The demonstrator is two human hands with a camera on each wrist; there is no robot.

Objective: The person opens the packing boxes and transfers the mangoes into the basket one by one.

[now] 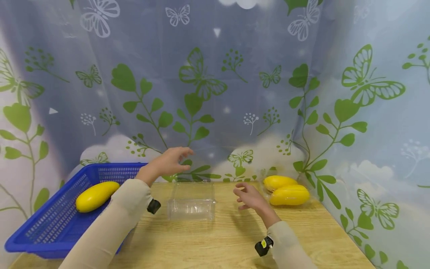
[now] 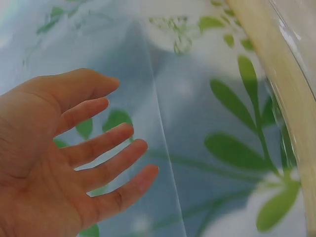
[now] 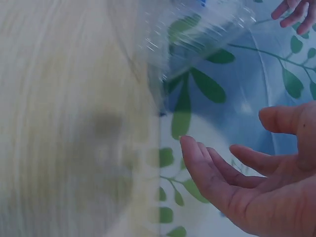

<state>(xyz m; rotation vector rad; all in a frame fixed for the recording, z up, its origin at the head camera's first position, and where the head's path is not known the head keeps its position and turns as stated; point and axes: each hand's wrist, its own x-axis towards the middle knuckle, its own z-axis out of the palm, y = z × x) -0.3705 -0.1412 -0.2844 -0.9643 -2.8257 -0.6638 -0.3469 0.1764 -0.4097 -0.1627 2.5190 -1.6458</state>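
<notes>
A clear plastic clamshell box (image 1: 191, 209) stands on the table with its lid raised at the back. My left hand (image 1: 170, 160) is in the air behind and left of the box, its fingers loosely spread and holding nothing. To the right of the box hovers my right hand (image 1: 251, 198), also holding nothing, with relaxed, slightly bent fingers. One smooth yellow oblong fruit (image 1: 97, 196), its exact kind unclear, lies in the blue basket (image 1: 43, 251). Beyond my right hand, two more yellow fruits (image 1: 289, 195) sit side by side in clear plastic packaging.
A wooden table (image 1: 188, 246) carries everything and meets a printed curtain (image 1: 215, 112) at its back edge. The blue basket takes up the left side, below my left forearm. Both wrists wear small black cameras.
</notes>
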